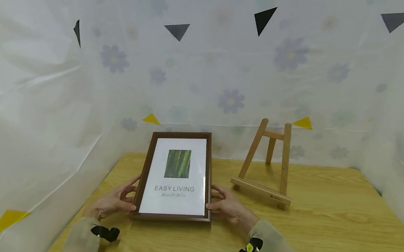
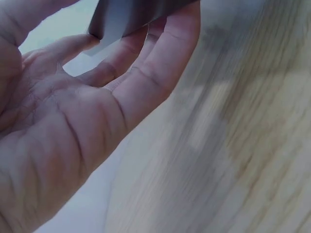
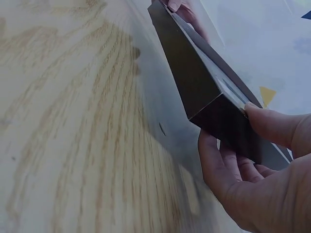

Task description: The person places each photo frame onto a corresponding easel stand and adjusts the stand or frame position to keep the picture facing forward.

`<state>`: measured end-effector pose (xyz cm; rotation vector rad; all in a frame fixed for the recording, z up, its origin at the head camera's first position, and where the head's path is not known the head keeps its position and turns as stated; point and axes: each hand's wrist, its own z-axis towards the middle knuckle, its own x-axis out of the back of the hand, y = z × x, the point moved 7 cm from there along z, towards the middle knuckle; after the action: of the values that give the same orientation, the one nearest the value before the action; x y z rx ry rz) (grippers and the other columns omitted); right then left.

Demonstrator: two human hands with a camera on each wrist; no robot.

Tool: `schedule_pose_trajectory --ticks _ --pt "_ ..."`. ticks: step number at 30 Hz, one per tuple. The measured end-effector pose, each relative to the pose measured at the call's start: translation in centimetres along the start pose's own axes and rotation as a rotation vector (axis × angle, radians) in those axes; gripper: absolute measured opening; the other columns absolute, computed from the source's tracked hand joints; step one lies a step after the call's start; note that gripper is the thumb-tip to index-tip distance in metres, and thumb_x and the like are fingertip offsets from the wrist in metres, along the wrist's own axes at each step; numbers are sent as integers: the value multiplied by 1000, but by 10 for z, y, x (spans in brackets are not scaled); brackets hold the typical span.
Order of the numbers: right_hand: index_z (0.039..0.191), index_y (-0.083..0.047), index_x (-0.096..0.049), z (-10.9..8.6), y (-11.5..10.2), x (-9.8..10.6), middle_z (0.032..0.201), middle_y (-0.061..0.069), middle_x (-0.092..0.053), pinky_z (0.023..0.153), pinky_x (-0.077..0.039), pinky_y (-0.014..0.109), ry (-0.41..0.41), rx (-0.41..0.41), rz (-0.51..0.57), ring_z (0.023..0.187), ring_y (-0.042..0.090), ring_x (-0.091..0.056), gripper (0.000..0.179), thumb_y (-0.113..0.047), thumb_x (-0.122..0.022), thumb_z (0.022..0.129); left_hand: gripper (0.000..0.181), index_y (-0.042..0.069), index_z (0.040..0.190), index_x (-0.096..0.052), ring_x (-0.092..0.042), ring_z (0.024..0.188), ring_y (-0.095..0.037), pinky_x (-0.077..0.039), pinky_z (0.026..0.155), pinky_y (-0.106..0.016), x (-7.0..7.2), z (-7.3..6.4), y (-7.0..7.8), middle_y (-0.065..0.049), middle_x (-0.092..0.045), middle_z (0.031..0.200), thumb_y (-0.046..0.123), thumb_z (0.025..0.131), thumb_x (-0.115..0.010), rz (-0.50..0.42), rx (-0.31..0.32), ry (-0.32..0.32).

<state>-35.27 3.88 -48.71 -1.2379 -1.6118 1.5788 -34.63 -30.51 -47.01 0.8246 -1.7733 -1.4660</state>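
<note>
A brown picture frame with a white insert, a small green picture and the words EASY LIVING tilts up over the left part of the table. My left hand grips its left side low down, thumb at the front edge. On the opposite side my right hand holds the frame, thumb on the front and fingers behind. In the right wrist view the frame is seen from its lower corner, raised above the tabletop. The left wrist view shows fingers under the dark frame edge.
A small wooden easel stands at the back, right of the frame, its ledge facing forward. The wood-grain table meets white flowered sheeting at the back and sides. Black and yellow triangles are stuck on the sheeting.
</note>
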Motion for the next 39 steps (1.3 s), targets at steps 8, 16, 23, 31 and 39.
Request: schedule_pose_trajectory --ticks 8,16,23,31,39 --pt "155 -1 -21 -1 -10 8 148 34 -34 86 -57 45 34 57 -69 99 24 -66 83 11 -65 86 114 31 158 5 -53 119 -27 -55 88 -35 -5 7 8 -25 -25 146 -12 83 -68 -20 -27 -14" --pt "154 0 -24 -1 -20 13 142 34 -42 82 -59 41 55 121 -103 111 30 -63 83 16 -64 83 99 0 156 2 -49 129 -24 -52 97 -33 -9 14 16 -31 -17 154 -7 86 -68 50 -85 -3" --pt "153 6 -23 -5 -22 22 147 34 -38 87 -57 41 83 126 -97 121 35 -57 78 15 -63 86 88 -9 152 -13 -42 135 -34 -50 98 -29 -11 20 17 -33 -24 152 -2 86 -71 89 -66 73" --pt "153 -1 -27 -11 -25 38 143 31 -43 86 -57 39 153 115 -164 119 36 -57 78 11 -65 86 89 1 155 -15 -51 127 -29 -53 94 -36 -24 31 17 -29 -34 149 4 87 -72 96 -82 117" --pt "157 -12 -21 -15 -26 50 148 31 -37 85 -57 42 125 127 -238 116 35 -59 78 3 -62 93 88 15 158 -10 -58 114 -26 -55 87 -41 -31 39 11 -26 -39 145 8 92 -68 91 -25 137"
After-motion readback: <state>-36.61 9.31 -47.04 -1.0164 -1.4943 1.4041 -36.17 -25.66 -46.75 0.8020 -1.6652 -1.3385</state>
